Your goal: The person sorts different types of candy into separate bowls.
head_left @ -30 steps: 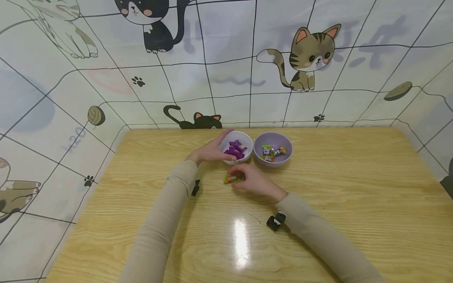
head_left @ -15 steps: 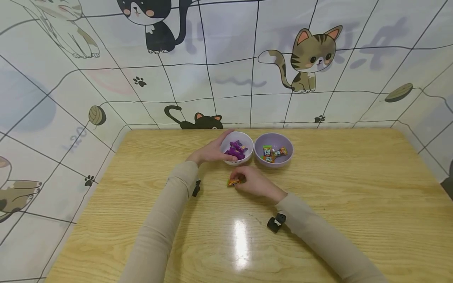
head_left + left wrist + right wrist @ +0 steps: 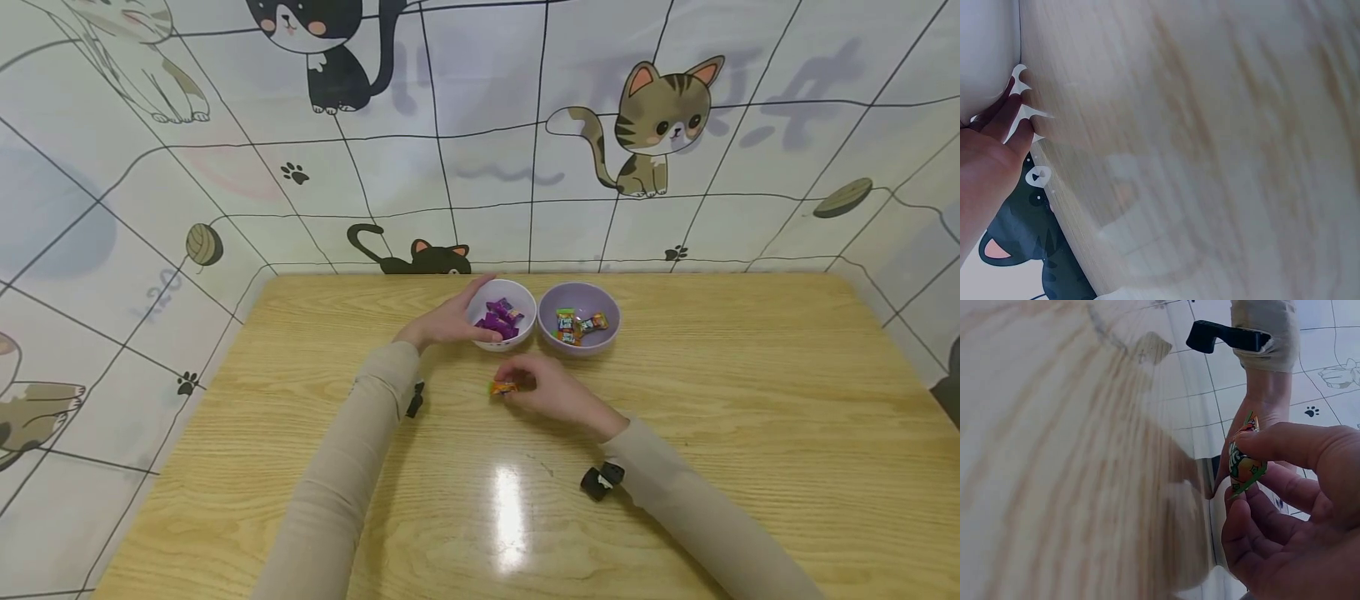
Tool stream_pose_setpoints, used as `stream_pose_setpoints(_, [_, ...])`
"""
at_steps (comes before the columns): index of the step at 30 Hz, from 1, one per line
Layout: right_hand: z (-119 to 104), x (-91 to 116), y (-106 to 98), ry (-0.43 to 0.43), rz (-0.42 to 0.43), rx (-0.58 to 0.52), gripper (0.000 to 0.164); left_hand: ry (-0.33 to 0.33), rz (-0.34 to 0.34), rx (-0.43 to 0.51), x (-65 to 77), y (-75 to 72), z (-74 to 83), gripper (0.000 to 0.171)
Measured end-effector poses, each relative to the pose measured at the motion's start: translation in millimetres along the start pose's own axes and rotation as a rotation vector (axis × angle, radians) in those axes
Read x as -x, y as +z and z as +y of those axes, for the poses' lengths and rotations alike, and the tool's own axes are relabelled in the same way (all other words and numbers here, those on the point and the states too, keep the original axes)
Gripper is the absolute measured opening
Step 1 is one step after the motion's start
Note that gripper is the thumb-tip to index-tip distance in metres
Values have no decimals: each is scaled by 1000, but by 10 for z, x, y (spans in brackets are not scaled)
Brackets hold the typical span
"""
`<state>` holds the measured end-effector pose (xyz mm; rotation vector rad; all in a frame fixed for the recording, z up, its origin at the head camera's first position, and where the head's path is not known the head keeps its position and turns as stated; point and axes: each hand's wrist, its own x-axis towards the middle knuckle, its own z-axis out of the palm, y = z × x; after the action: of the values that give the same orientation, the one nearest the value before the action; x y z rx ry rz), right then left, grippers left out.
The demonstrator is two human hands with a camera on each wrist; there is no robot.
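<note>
My right hand [image 3: 547, 387] pinches a small orange-and-green wrapped candy [image 3: 502, 388] between thumb and fingers, in front of the bowls. In the right wrist view the candy [image 3: 1245, 459] is upright, with the thumb across its wrapper. My left hand [image 3: 447, 321] holds the white bowl [image 3: 528, 325] by its left side, with the thumb along the front rim. Several purple wrapped candies [image 3: 501, 317] lie in that bowl. From the left wrist, the fingers [image 3: 1004, 122] are seen against the bowl's outer wall [image 3: 988, 56]; the thumb is hidden there.
To the right of the white bowl stands a lilac bowl [image 3: 613, 329] with several orange-and-green candies [image 3: 567, 321] in it. Both bowls are near the back edge of the wooden table [image 3: 712, 375]. A cat-print sheet [image 3: 487, 167] rises behind the table.
My right hand has closed on the candy and drawn it slightly to the right. My left hand keeps its hold on the white bowl.
</note>
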<state>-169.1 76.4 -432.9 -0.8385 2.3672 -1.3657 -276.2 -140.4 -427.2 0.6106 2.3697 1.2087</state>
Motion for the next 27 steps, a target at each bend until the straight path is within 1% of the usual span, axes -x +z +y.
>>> stream_pose_setpoints(5, [-43,76,-58,8,33,-20,24,3,-2,-10,2,1,10,106])
stream_pose_setpoints(12, [-42,151,-181,-15,97,6,26,5,1,-1,6,5,12,105])
stream_pose_setpoints(16, [-41,210,-276,-20,125,2,25,11,1,-2,-4,7,-1,105])
stream_pose_setpoints(22, [-104,295,-438,-12,187,-1,23,14,-4,-3,-12,4,-16,106])
stream_pose_setpoints(27, [-171,325,-589,-18,243,34,21,10,-2,-5,-12,3,-16,106])
